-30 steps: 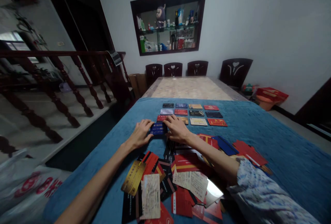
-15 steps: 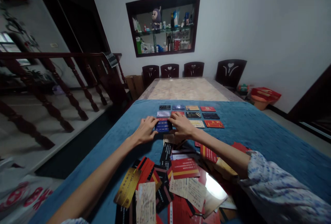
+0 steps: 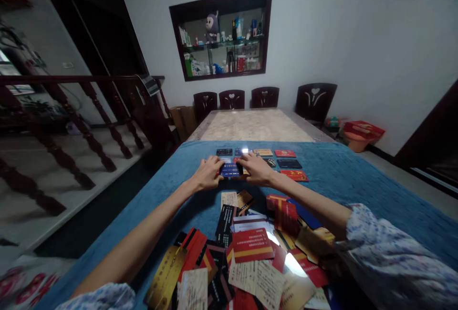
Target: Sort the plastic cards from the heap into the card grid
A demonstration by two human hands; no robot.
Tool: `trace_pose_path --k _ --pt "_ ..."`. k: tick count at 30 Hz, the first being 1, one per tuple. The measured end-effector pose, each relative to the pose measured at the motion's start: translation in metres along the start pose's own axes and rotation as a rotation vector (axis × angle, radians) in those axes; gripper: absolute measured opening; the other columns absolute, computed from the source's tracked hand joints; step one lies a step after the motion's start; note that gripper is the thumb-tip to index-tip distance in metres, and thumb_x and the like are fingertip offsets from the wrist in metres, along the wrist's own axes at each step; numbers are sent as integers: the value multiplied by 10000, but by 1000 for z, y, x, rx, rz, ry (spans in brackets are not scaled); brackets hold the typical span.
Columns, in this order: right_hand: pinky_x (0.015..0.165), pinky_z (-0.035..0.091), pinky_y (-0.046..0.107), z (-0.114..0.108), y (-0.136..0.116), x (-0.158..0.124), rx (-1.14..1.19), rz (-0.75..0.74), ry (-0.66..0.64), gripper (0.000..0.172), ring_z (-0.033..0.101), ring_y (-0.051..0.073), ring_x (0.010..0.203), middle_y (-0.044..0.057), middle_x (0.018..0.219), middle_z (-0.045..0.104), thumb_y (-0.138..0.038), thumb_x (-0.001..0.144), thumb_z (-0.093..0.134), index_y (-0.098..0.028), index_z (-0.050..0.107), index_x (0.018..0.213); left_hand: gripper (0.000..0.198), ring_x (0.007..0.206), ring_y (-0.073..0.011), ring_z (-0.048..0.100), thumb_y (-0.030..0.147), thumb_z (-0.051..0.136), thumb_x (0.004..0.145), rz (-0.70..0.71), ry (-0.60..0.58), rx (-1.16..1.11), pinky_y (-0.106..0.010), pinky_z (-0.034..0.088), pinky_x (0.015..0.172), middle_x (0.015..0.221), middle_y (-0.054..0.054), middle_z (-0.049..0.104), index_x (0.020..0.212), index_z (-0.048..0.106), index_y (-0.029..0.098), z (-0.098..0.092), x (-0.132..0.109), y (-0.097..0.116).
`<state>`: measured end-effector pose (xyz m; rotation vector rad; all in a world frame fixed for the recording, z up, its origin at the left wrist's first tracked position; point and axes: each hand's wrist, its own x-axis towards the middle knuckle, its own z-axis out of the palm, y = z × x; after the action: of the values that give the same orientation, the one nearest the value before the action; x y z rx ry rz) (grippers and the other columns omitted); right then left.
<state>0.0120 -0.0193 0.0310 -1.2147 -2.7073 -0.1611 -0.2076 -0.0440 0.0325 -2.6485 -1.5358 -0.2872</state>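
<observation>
A dark blue card [image 3: 230, 170] is held by its two short sides between my hands, over the near left part of the laid-out cards. My left hand [image 3: 208, 172] grips its left edge with thumb and fingers. At its right edge, my right hand [image 3: 256, 169] pinches it in the same way and hides some cards behind. Beyond lie rows of cards, among them a gold card [image 3: 263, 152], a black card [image 3: 289, 163] and a red card [image 3: 294, 175]. Nearer me is a loose pile with a red card [image 3: 252, 244] and a yellow-gold card [image 3: 166, 274].
A blue cloth [image 3: 361, 183] covers the near part of the table, and a marble-look top [image 3: 250, 125] shows beyond it. Dark chairs [image 3: 265, 98] stand at the far end. A wooden railing [image 3: 107, 129] runs along the left.
The blue card has lifted and tilted between my hands, moving slightly right. The view has shifted a little, showing more of the near pile.
</observation>
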Motion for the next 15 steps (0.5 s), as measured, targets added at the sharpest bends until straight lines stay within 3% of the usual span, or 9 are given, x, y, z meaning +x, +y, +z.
trace_pose_path --k 15 --pt "876 430 365 -2 39 21 -54 72 -87 387 472 301 1126 171 1196 575 -264 826 639 -119 626 1184 455 1183 -306 475 232 568 814 5 -43 67 -486 406 969 1257 -135 552 1266 555 191 10 59 -5"
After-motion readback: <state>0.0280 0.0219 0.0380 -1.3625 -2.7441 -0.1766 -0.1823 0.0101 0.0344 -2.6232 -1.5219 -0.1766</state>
